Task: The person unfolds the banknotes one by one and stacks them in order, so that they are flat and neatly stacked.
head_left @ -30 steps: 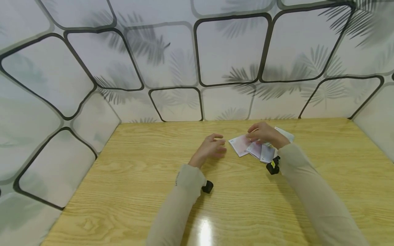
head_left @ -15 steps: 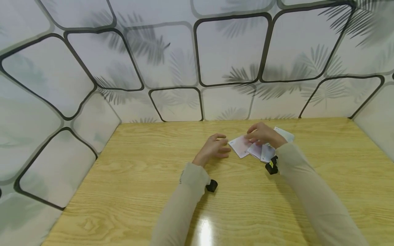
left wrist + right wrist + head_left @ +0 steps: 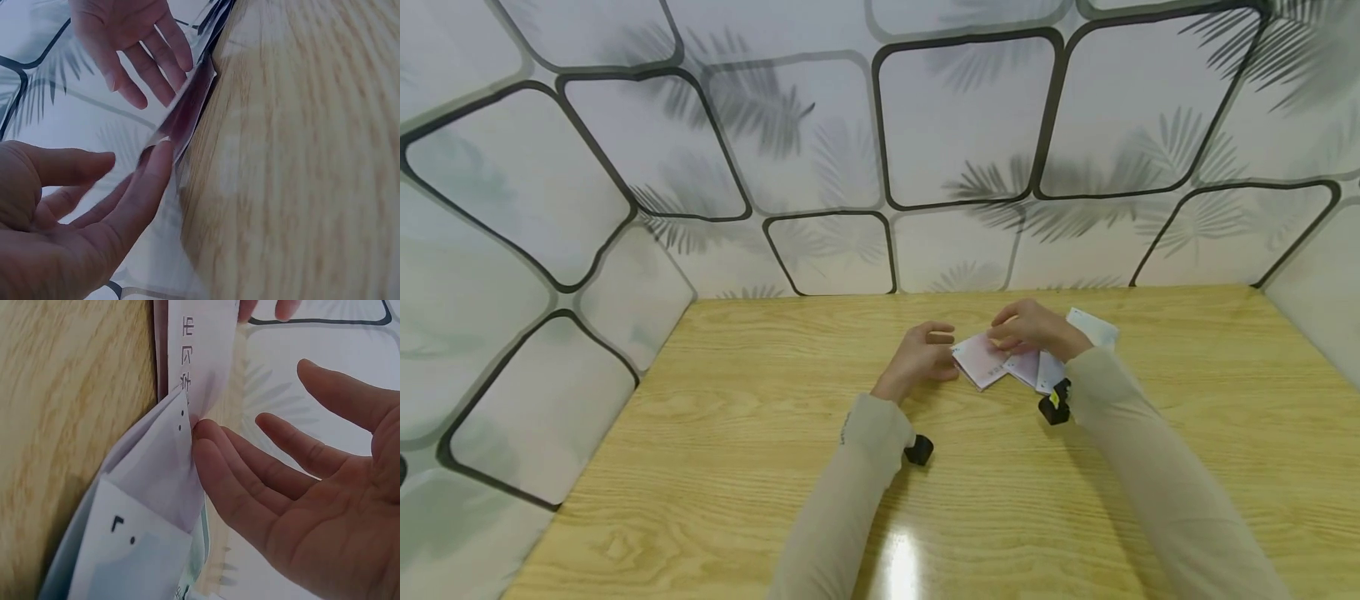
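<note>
Several flat, printed packets lie overlapping in a fan on the wooden table (image 3: 737,467). Leftmost is a pink packet (image 3: 977,358) with a raised edge. A pale purple packet (image 3: 1024,367) and a bluish-white packet (image 3: 131,550) overlap beside it. My left hand (image 3: 919,358) is at the pink packet's left edge, a fingertip against it and the thumb apart, as the left wrist view shows. My right hand (image 3: 1037,327) is over the packets, its fingertips touching where the pink and purple ones meet. Its thumb (image 3: 337,387) stands away from them.
A pale blue packet (image 3: 1092,327) sticks out behind the right wrist. A patterned white wall (image 3: 955,125) with dark outlines and leaf shadows rises at the table's back and left. Black wrist cameras (image 3: 919,451) hang below both cuffs.
My left hand has moved right to the pink packet's edge. My right hand has shifted slightly left, and the pink packet has slid a little left and toward me.
</note>
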Action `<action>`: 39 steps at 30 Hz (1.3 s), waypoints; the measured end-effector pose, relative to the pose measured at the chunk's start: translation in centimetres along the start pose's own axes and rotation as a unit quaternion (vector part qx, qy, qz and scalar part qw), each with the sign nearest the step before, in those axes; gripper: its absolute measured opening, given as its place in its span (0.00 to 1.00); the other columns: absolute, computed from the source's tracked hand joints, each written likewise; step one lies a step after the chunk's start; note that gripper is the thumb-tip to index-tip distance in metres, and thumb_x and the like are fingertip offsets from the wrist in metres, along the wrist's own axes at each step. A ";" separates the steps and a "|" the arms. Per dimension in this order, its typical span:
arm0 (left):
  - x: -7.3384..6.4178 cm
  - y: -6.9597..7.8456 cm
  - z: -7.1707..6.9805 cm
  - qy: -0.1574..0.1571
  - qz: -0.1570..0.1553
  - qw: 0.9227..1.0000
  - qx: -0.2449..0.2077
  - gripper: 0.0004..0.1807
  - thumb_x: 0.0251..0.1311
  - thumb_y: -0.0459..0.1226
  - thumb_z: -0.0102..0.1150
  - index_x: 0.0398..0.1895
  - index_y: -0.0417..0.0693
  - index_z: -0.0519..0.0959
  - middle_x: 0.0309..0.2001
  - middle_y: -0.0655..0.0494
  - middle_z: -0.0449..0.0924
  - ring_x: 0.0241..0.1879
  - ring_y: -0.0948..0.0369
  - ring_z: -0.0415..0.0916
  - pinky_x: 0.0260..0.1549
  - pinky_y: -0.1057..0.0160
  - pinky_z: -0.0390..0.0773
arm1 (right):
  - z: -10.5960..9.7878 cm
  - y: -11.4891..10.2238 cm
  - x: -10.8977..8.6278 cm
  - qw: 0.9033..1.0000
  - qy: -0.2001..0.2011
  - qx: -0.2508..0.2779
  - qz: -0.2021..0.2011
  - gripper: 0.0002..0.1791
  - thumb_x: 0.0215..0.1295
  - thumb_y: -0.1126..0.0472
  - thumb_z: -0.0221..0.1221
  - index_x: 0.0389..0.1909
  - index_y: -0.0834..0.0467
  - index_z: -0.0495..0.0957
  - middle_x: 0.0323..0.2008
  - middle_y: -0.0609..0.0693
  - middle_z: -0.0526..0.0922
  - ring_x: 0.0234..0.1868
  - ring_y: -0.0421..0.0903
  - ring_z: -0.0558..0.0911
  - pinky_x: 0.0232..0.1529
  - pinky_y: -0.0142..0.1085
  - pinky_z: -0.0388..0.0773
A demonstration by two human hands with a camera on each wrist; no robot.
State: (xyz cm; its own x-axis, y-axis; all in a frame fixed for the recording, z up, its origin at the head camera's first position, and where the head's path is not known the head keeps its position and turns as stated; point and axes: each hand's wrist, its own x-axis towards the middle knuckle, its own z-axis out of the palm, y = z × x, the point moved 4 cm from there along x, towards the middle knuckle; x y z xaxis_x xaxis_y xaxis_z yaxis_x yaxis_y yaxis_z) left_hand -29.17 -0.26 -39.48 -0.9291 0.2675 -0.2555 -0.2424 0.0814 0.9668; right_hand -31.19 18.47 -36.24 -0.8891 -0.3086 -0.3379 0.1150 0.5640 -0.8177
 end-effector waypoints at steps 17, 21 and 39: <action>0.1 0.9 -0.5 0.061 0.113 0.979 0.158 0.06 0.61 0.24 0.65 0.40 0.34 0.87 0.43 0.45 0.87 0.32 0.62 0.78 0.27 0.70 0.77 | 0.7 -0.3 0.0 0.999 -0.019 0.035 -0.015 0.26 0.73 0.66 0.55 0.64 0.80 0.64 0.60 0.75 0.72 0.54 0.62 0.81 0.56 0.49 0.80; 0.1 1.2 -1.0 0.106 0.128 0.973 0.161 0.04 0.64 0.31 0.68 0.38 0.37 0.87 0.41 0.48 0.87 0.34 0.62 0.81 0.28 0.71 0.79 | 0.7 -0.4 -0.1 0.999 -0.027 0.036 -0.022 0.28 0.76 0.62 0.54 0.67 0.79 0.62 0.61 0.75 0.71 0.55 0.61 0.80 0.56 0.49 0.80; 0.1 1.3 -3.7 0.209 0.122 0.970 0.017 0.08 0.66 0.26 0.61 0.47 0.33 0.80 0.36 0.43 0.84 0.36 0.42 0.85 0.24 0.66 0.85 | 0.8 0.4 0.4 0.992 -0.035 0.106 -0.050 0.31 0.73 0.66 0.56 0.71 0.74 0.59 0.53 0.64 0.75 0.38 0.47 0.82 0.39 0.41 0.85</action>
State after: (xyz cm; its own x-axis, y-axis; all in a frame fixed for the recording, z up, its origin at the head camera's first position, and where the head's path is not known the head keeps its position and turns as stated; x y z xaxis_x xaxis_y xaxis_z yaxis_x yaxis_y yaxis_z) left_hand -30.61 -3.68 -38.18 -0.9914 -0.1301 0.0140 0.0011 0.0986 0.9951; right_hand -31.12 17.92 -37.07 -0.8689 -0.4114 -0.2753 0.1246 0.3564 -0.9260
